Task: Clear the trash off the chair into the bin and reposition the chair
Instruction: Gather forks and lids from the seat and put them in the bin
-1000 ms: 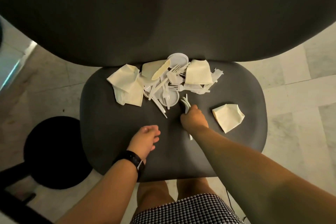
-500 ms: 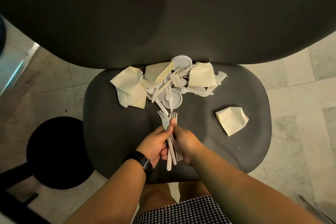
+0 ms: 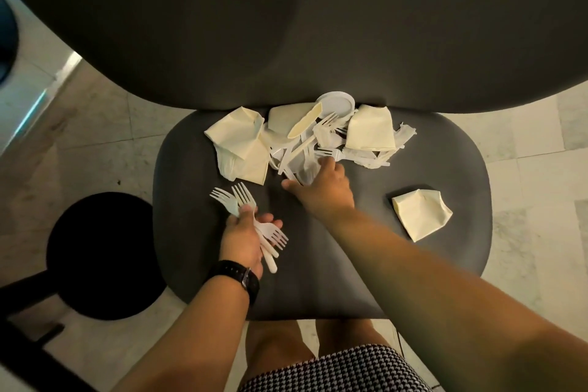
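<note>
A dark grey chair seat (image 3: 366, 264) carries a heap of trash (image 3: 305, 137) near its backrest: cream napkins, white plastic forks, knives and small round lids. My left hand (image 3: 243, 239) holds several white plastic forks (image 3: 254, 219) over the seat's front left. My right hand (image 3: 324, 184) reaches into the front of the heap, fingers touching a plastic lid and cutlery; whether it grips anything is hidden. One crumpled napkin (image 3: 421, 215) lies alone on the seat's right side.
The chair's broad backrest (image 3: 286, 25) fills the top of the view. A round black bin or stool (image 3: 101, 254) stands on the tiled floor left of the seat. My legs are at the seat's front edge.
The forks passed from both hands into my left hand, which moved left. My right hand let go and reached forward to the heap.
</note>
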